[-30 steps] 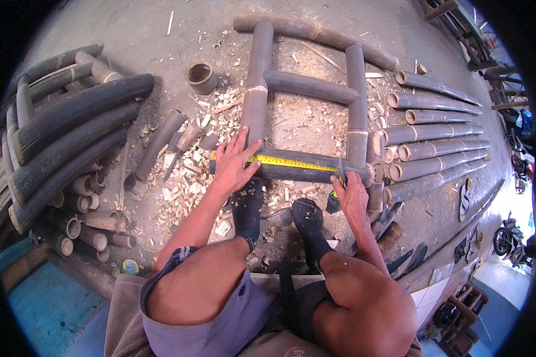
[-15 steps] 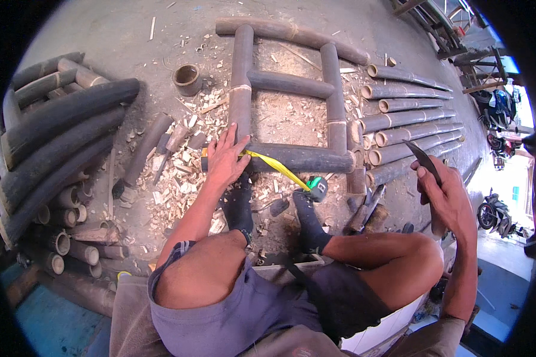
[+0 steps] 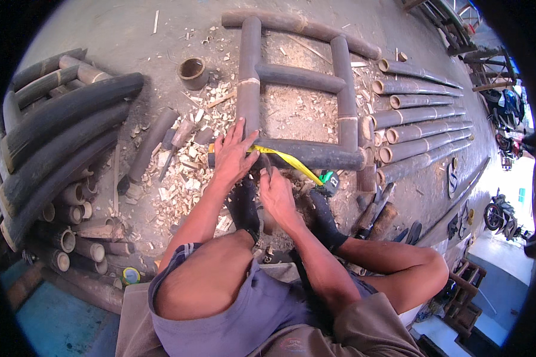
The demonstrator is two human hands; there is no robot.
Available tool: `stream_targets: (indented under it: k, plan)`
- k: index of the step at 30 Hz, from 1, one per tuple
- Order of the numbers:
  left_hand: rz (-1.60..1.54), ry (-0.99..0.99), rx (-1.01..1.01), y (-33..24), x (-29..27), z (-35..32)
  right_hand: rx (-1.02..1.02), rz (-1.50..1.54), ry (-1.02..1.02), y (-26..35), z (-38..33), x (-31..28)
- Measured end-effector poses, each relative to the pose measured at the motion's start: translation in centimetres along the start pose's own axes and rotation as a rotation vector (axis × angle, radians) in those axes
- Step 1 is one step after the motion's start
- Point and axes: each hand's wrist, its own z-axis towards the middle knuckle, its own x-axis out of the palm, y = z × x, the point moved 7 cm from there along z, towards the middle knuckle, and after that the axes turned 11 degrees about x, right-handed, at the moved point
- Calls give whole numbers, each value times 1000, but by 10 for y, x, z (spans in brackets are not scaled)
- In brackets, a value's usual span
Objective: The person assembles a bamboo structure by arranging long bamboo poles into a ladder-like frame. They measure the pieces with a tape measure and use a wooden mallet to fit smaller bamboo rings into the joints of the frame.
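A dark bamboo frame [image 3: 250, 77] lies on the ground in front of me, with a thick bamboo pole [image 3: 330, 156] along its near side. My left hand [image 3: 229, 156] presses on the left end of this pole, fingers spread, over the end of a yellow measuring tape. The tape measure [image 3: 329, 182] has a green and black case, resting near my right foot, and its twisted yellow blade [image 3: 292, 160] runs out along the pole. My right hand [image 3: 278, 193] is closed around a knife [image 3: 266, 162], its dark blade partly visible beside the left thumb at the pole.
Wood chips [image 3: 187, 178] cover the ground around the frame. Several bamboo poles [image 3: 423, 113] lie at the right, and curved dark bamboo [image 3: 71, 128] is stacked at the left. A short bamboo cup [image 3: 193, 74] stands beyond my left hand. Another round tape measure [image 3: 130, 275] sits near my left thigh.
My right hand has swung in from the right, bringing the knife down to the pole beside my left hand. The left hand stays pressed on the pole and tape.
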Motion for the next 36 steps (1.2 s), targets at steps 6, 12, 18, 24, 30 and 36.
stream_targets:
  k: [6,12,18,24,30,36]
  plan:
    - [-3,4,-13,0,0,0,61,-26,44,-8,4,6]
    - [-1,20,-26,0,-1,0,41,13,54,-13,10,10]
    - [-2,10,-23,-2,-4,1,10,-6,14,-9,10,12]
    - [2,22,-30,0,0,0,-36,-65,-8,-10,11,18]
    - [8,58,-43,-1,-3,6,-93,-64,56,-24,4,19]
    - [28,137,-76,1,2,4,22,-347,193,-97,-32,15]
